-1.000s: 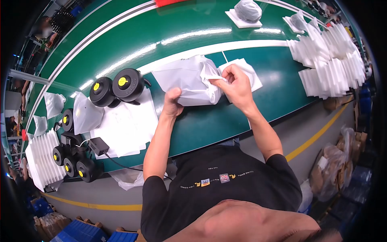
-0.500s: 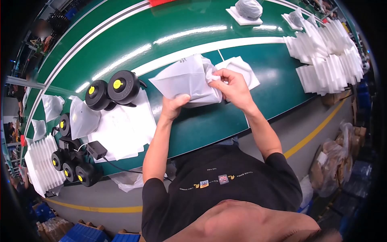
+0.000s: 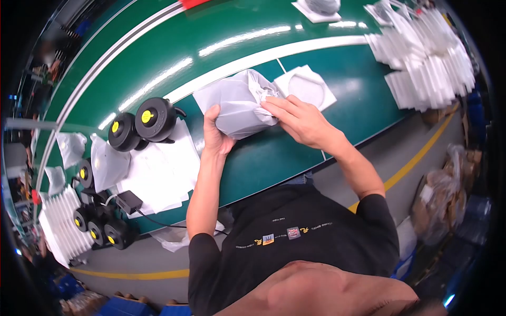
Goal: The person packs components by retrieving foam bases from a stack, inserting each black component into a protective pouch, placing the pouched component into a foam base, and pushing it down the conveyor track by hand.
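A white translucent plastic bag (image 3: 237,108), bulging around something I cannot make out, is held above the green workbench. My left hand (image 3: 217,134) grips its left lower side, thumb up along the near face. On the bag's right end lies my right hand (image 3: 298,118), its fingers together and pressed against the crumpled plastic. A white foam tray (image 3: 311,87) with a rounded recess rests on the bench just beyond my right hand. To the left, two round black devices with yellow stickers (image 3: 156,120) stand by a stack of white sheets (image 3: 163,166).
More black devices (image 3: 117,233) and a black power adapter (image 3: 128,201) with a cable sit at the left, near stacked white foam pieces (image 3: 60,226). Many foam pieces (image 3: 432,63) are piled at the right. A wrapped item (image 3: 322,6) lies on foam at the back.
My right hand has gone from pinching the bag's gathered end to pressing its fingers flat along it. The bag's right end is more crumpled, and the left thumb has shifted up.
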The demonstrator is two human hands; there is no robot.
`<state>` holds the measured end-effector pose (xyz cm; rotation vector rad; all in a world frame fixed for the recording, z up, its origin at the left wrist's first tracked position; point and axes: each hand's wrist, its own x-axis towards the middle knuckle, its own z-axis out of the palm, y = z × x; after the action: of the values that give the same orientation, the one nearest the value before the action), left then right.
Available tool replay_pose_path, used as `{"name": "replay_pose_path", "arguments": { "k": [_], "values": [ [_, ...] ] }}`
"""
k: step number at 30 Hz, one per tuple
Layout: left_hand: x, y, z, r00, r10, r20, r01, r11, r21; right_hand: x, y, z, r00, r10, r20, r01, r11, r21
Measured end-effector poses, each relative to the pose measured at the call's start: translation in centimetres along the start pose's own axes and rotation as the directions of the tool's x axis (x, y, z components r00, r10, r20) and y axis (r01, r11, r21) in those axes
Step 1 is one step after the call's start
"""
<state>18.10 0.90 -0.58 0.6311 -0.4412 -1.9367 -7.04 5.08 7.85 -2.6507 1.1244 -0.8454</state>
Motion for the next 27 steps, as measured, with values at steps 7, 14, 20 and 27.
{"name": "replay_pose_path", "arguments": {
  "k": [7, 14, 20, 27],
  "values": [
    [-1.5, 0.4, 4.9, 0.941, -0.264, 0.212, 0.238, 0.961, 0.143, -3.2, 1.0, -0.6, 0.938, 0.250, -0.239, -0.178, 0.941, 0.286],
    [3.5, -1.5, 7.1, 0.681, 0.081, 0.728, -0.660, -0.364, 0.658, -11.2, 8.5, -0.7, 0.669, 0.739, -0.079, 0.236, -0.110, 0.965],
    [6.9, -5.5, 6.7, 0.608, -0.188, 0.771, -0.750, -0.454, 0.481, -11.4, 7.5, -2.1, 0.531, 0.816, 0.230, 0.390, -0.476, 0.789],
    [5.6, -7.8, 6.3, 0.602, -0.059, 0.796, -0.729, -0.449, 0.518, -11.6, 7.7, 1.0, 0.547, 0.699, 0.461, 0.253, -0.663, 0.705]
  ]
}}
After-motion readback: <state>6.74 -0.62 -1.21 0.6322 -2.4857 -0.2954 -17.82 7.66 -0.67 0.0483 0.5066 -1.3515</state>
